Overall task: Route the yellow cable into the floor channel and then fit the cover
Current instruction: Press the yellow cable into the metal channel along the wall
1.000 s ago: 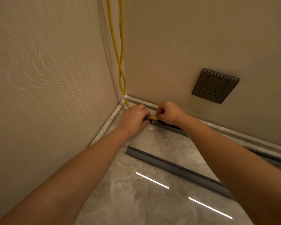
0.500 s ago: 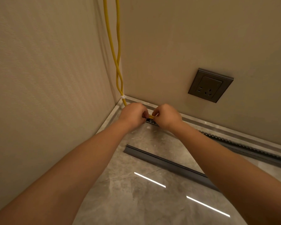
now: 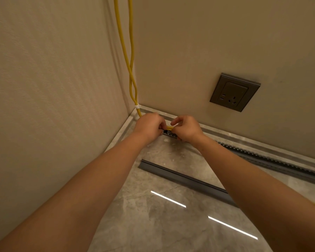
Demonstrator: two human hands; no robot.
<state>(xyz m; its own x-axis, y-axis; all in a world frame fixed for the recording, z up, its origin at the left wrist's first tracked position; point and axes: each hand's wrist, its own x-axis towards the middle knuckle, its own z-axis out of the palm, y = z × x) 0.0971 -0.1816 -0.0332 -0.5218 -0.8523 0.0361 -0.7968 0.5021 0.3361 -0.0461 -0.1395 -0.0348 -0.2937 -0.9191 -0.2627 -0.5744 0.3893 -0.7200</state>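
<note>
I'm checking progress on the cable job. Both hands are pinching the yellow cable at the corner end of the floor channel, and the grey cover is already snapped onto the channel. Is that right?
Not quite. The head view shows the grey cover still lying loose on the floor, apart from the floor channel, which stands open. The rest holds: the left hand and right hand pinch the yellow cable at the corner end.

At the centre of the frame, the left hand [image 3: 150, 125] and right hand [image 3: 186, 129] pinch the yellow cable [image 3: 130, 70] over the near end of the floor channel [image 3: 273, 161]. The cable hangs down the corner from the top of the frame. The grey cover [image 3: 182, 180] lies loose on the tiled floor [image 3: 153, 224] below the hands. A wall socket [image 3: 235, 92] sits at right.
</note>
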